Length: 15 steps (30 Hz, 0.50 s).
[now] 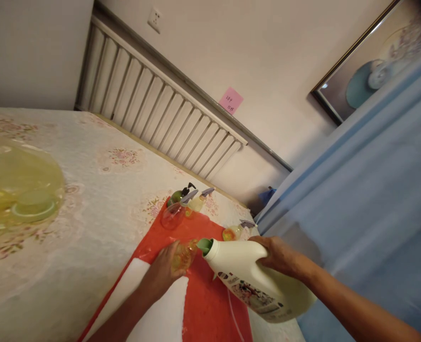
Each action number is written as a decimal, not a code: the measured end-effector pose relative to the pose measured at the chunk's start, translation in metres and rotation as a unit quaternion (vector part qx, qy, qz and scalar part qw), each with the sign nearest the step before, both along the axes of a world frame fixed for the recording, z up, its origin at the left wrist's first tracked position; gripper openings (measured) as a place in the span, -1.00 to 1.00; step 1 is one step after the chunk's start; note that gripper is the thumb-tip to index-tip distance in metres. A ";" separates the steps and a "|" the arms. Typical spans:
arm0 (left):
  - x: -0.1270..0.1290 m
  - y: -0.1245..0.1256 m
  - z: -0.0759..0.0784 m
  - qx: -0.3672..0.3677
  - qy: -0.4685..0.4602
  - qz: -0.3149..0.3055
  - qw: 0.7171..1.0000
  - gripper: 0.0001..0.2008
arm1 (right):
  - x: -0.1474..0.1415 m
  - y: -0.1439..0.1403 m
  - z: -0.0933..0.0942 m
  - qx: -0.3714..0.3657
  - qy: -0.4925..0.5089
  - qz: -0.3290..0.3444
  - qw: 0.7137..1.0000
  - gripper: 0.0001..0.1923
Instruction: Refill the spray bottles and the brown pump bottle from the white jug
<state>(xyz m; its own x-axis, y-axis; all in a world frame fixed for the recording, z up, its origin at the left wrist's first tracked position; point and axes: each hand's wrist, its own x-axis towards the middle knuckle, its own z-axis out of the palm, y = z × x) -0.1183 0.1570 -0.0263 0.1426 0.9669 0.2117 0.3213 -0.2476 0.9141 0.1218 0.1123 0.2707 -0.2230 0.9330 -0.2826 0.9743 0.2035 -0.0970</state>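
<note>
My left hand (165,263) is wrapped around a small clear bottle (184,255) with yellowish-orange contents, held tilted over the red mat (205,294). My right hand (279,254) grips the handle of a large cream detergent jug (256,275) with a printed label. The jug lies tipped toward the left, its green spout (205,245) at the mouth of the clear bottle. Whether liquid is flowing I cannot tell. Just behind the jug stands a spray bottle (233,232) with orange-yellow liquid.
At the mat's far end are a clear spray bottle (173,215), a pale yellow spray bottle (196,204) and a green pump bottle (175,197). A white sheet (167,304) lies on the mat. A transparent yellow basin (21,161) sits left; a blue curtain (367,190) hangs right.
</note>
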 end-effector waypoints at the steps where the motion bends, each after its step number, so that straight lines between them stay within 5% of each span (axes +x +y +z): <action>1: 0.000 0.000 0.000 -0.001 0.002 -0.001 1.000 -0.20 | 0.000 0.000 0.000 0.000 -0.002 -0.002 1.000 -0.63; 15: 0.001 0.000 -0.002 0.005 0.001 0.004 1.000 -0.21 | -0.001 0.000 0.001 0.004 -0.001 0.005 1.000 -0.67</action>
<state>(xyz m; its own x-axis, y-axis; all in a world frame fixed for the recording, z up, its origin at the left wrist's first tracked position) -0.1177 0.1574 -0.0287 0.1344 0.9658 0.2215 0.3253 -0.2542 0.9108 0.1213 0.1124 0.2712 -0.2322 0.9328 -0.2754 0.9723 0.2146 -0.0931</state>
